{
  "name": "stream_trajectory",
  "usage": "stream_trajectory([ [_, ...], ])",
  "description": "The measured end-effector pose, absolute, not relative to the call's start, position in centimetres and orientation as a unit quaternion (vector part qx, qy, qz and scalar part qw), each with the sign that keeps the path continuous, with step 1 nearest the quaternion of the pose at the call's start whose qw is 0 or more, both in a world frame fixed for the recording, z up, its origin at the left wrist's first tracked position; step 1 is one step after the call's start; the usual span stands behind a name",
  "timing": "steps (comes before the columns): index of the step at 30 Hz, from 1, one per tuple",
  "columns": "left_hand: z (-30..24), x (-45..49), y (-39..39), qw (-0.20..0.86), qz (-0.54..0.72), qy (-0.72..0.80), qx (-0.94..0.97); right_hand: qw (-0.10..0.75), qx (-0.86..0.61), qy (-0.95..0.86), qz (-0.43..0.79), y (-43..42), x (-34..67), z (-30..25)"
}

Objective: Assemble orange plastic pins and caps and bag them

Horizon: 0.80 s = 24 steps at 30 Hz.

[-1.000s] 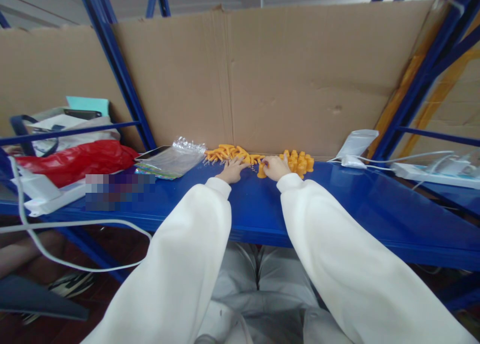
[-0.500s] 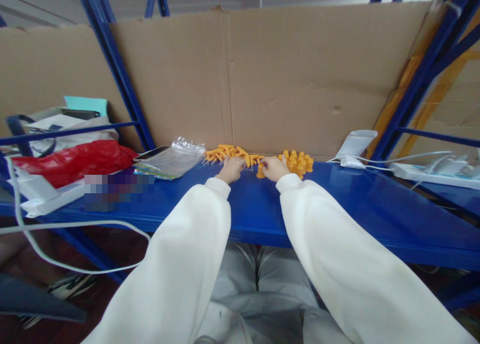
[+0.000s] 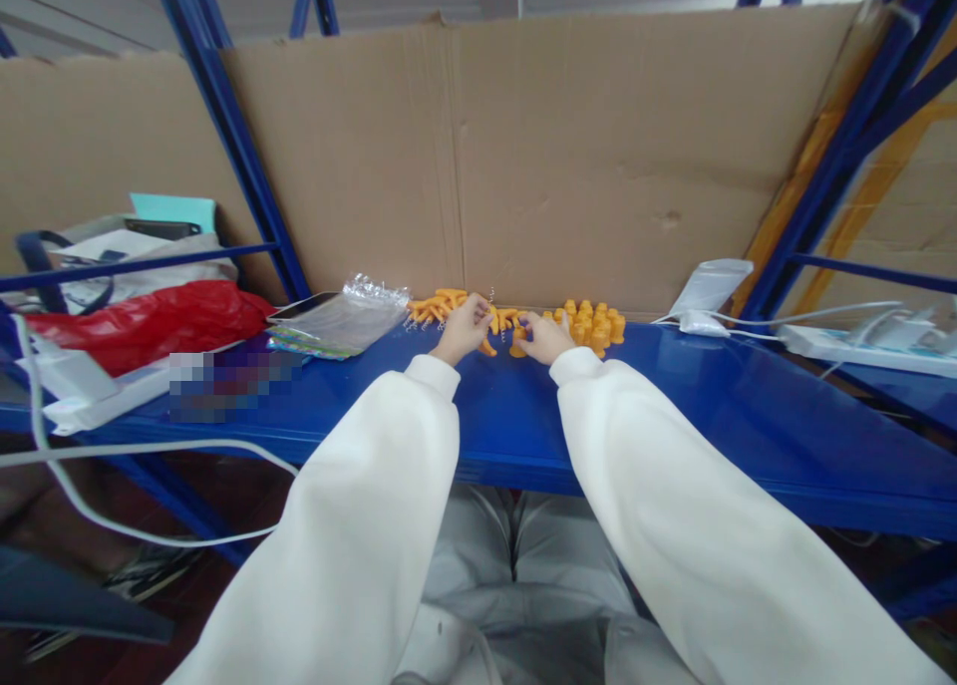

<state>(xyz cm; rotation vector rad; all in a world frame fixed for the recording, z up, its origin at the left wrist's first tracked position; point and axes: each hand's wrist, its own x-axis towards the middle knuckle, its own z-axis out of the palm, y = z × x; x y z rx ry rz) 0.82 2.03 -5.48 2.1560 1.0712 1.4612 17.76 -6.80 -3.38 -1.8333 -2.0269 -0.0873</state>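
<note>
In the head view my left hand [image 3: 465,328] is closed in a pinch on an orange-handled corkscrew. Its thin metal spiral [image 3: 491,294] points upward past my fingertips. More such orange corkscrews [image 3: 438,306] lie in a loose pile behind and left of that hand, spirals toward me. My right hand [image 3: 544,336] rests on the blue shelf with its fingers round a small orange stub-shaped piece [image 3: 518,345]. Just beyond and right of it stand several similar orange pieces [image 3: 590,324], grouped close together.
A clear plastic bag [image 3: 348,318] lies left of the pile. Farther left are a red plastic bag [image 3: 164,316], a white power strip [image 3: 112,396] and a looping white cable [image 3: 150,448]. Cardboard [image 3: 560,157] walls the back. A white adapter [image 3: 703,321] with cables lies right.
My left hand has lifted and turned up from the pile with a corkscrew, whose spiral now points upward. My right hand stays almost in place at the small orange piece.
</note>
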Motion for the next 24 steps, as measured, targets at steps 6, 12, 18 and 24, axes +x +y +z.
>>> stream_trajectory([
  [6,-5.7,0.7,2.5,0.185,0.508,0.383,0.749,0.209,-0.656,-0.725,-0.010,-6.1,17.8,-4.1],
  [12,-5.9,0.5,2.8,0.222,0.500,0.390,0.741,0.217,-0.657,-0.722,-0.002,-5.5,17.9,-4.7],
  [18,-5.8,0.2,2.3,0.229,0.401,0.419,0.782,0.206,-0.651,-0.731,0.013,-5.5,17.8,-4.8],
  [24,-5.6,0.0,1.8,0.178,0.305,0.456,0.817,0.195,-0.646,-0.738,0.001,-5.6,17.7,-4.8],
])
